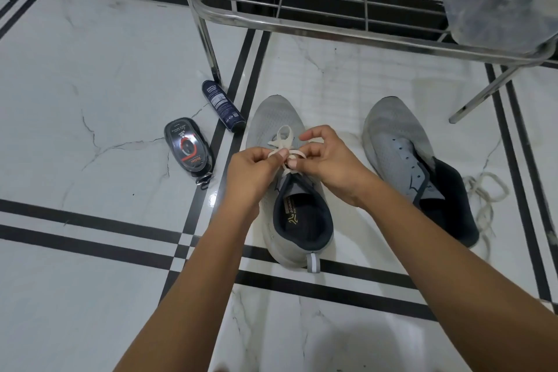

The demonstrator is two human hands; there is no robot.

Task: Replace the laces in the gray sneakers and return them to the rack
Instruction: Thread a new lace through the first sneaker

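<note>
Two gray sneakers stand on the tiled floor, toes pointing away from me. The left sneaker (276, 121) carries a white lace (283, 137) with loops over its tongue. My left hand (252, 170) pinches one part of that lace and my right hand (329, 160) pinches another, thumbs nearly meeting above the knot. The right sneaker (401, 142) has bare eyelets and no lace in it. A loose white lace (483, 193) lies in a heap on the floor beside its right side.
A steel shoe rack (302, 21) stands just beyond the sneakers, with a crumpled plastic bag (501, 0) on its shelf at right. A dark spray can (222, 106) and a packaged shoe-polish sponge (187, 149) lie on the floor to the left.
</note>
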